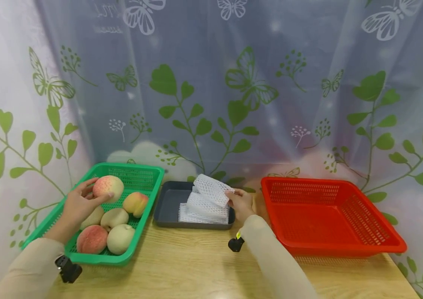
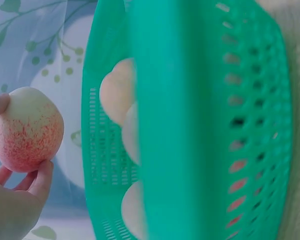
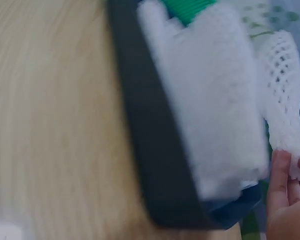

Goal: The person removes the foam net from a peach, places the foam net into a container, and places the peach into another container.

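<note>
My left hand (image 1: pixel 79 206) grips a pink-and-cream peach (image 1: pixel 108 189) above the green basket (image 1: pixel 129 258). In the left wrist view the same peach (image 2: pixel 27 131) sits between thumb and fingers, clear of the basket wall. Several more peaches (image 1: pixel 121 239) lie inside that basket. My right hand (image 1: pixel 242 204) pinches one end of a white foam net sleeve (image 1: pixel 211 189), raised over the dark grey tray (image 1: pixel 167 203). More white foam net sleeves (image 1: pixel 204 209) are piled in the tray. The right wrist view shows the pinched sleeve (image 3: pixel 282 85) beside the blurred pile.
On the right stands a red plastic basket (image 1: pixel 319 226) with slotted walls. Everything rests on a light wooden table (image 1: pixel 189 265). A curtain (image 1: pixel 204 91) printed with leaves and butterflies hangs behind the table and at its sides.
</note>
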### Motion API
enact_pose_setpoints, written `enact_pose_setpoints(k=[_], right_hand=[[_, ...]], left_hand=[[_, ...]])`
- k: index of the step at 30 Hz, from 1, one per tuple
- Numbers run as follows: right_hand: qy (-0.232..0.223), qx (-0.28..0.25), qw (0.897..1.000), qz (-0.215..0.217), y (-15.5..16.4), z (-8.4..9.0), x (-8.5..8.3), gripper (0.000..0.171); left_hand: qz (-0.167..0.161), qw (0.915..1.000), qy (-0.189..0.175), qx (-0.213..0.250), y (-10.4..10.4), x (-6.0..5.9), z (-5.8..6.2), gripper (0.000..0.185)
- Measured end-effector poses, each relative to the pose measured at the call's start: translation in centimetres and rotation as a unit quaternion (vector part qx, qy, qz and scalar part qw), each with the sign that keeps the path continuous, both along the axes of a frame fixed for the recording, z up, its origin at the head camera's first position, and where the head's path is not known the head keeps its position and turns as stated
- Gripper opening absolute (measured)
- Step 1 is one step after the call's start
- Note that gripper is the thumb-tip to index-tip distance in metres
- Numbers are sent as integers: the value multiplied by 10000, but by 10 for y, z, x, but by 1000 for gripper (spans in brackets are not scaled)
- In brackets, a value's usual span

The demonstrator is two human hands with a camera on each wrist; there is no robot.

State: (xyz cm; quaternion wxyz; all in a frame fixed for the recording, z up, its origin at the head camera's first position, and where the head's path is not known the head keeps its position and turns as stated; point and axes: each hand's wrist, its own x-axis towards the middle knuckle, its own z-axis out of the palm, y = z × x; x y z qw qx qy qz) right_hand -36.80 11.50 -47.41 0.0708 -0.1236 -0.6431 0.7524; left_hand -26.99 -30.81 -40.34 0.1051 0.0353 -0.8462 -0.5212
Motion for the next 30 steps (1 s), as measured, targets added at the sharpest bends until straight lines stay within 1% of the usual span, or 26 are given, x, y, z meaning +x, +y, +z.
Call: enact_pose_setpoints(k=[3,6,10,14,15,20,25,30], right_hand=[[-26,706,9975,-10,-4,-9,2,22],[-48,1290,9916,11,-7,-15,6,22],[43,2046,9788,-40,-10,-20,9,21],[226,2632,9644,-157,-14,-24,10,18],[257,2706,9622,-186,-15,-24,11,17],[314,2732,9608,-352,-15,-22,12,19],[293,2619,9640,-345,-11,-20,11,27],[185,2405,9702,-248,-8,-19,10,32]], left_hand=[[-78,9997,19,-220,-6,-6,6,83],[-89,9986,25,-525,-10,-12,10,83],[23,9952,-114,-972,-11,-19,14,86],[34,9936,-209,-1110,-11,-24,14,86],[27,9935,-219,-1115,-11,-25,14,85],[58,9923,-247,-1212,-14,-35,9,84],[195,9897,-354,-1375,-17,-43,-1,85],[321,9893,-445,-1350,-16,-47,-10,83]])
